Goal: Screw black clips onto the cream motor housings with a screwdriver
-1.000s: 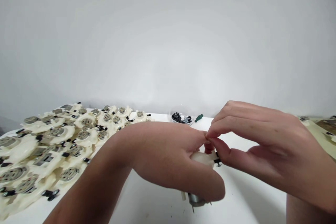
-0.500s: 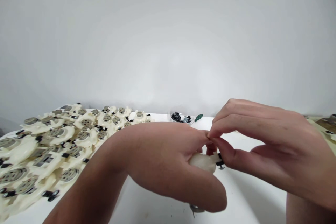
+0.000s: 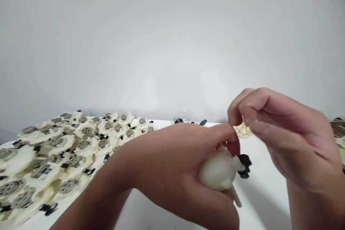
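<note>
My left hand is wrapped round a rounded cream plastic part, with a thin cream rod sticking out below. At the right end of this part sits a small black piece. My right hand is raised just to the right, with its fingers bent and its thumb and index fingertips close together. Those fingertips are near my left index finger, above the black piece. Anything pinched in them is hidden or too small to make out.
Many similar cream parts with grey round inserts and black pieces cover the left of the white table. At the back are small black parts in a clear dish, a green handle and small pale yellow pieces.
My right hand has drawn back up and to the right from my left fingertips. The cream part has turned in my left hand, showing more of its body and the black piece.
</note>
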The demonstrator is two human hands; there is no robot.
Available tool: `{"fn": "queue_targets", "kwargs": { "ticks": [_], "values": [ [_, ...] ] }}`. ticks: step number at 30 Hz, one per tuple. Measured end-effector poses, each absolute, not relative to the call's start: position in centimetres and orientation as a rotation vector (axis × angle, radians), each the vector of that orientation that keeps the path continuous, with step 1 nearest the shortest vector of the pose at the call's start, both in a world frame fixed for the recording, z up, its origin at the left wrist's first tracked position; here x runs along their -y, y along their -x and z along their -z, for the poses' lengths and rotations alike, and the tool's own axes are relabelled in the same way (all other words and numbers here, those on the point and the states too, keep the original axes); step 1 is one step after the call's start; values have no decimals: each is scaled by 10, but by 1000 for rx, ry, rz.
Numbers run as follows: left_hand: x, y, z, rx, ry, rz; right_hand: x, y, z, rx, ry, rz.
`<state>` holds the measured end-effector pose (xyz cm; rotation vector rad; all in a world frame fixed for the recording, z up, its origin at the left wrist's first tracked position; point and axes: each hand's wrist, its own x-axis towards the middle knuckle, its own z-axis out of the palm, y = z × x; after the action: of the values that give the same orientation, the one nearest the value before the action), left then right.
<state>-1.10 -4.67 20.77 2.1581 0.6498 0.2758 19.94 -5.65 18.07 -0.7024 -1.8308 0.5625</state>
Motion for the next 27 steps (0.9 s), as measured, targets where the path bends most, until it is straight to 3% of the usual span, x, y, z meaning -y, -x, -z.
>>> {"fn": "queue_targets", "kwargs": {
  "ticks": [13, 27],
  "values": [
    [37, 3, -199, -717, -2375, -921, 43, -190, -181, 1418, 626, -142],
    [38, 5, -196, -738, -2444, -1048, 36, -192, -180, 1354, 615, -96]
  ]
}}
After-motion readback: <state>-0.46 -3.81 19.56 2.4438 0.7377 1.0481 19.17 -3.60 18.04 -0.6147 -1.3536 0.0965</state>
